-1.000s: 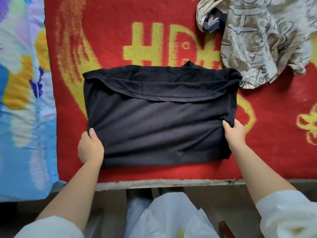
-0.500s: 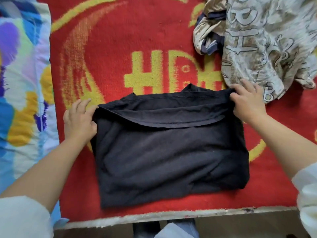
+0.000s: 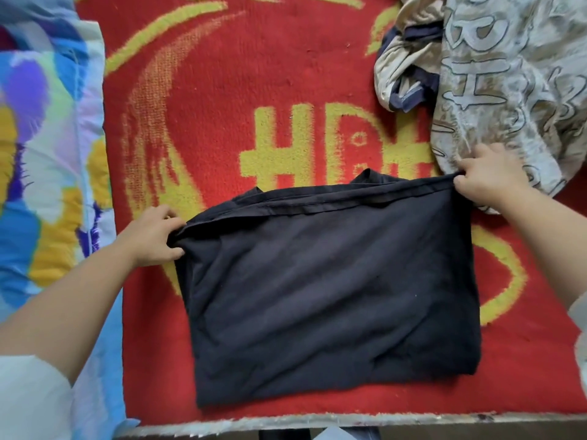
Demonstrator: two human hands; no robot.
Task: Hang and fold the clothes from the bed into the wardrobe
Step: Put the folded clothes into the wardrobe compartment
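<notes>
Both hands moved up, left hand (image 3: 152,238) and right hand (image 3: 486,179) grip pinching black garment (image 3: 330,287) far corners.

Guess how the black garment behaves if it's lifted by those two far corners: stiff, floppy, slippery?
Likely floppy: the black garment lies flat in soft creases, and its far edge bunches where the left hand and right hand pinch it. Probably light, since the knit looks thin. Its folded layers may slide apart once lifted, though the red blanket looks grippy.
</notes>
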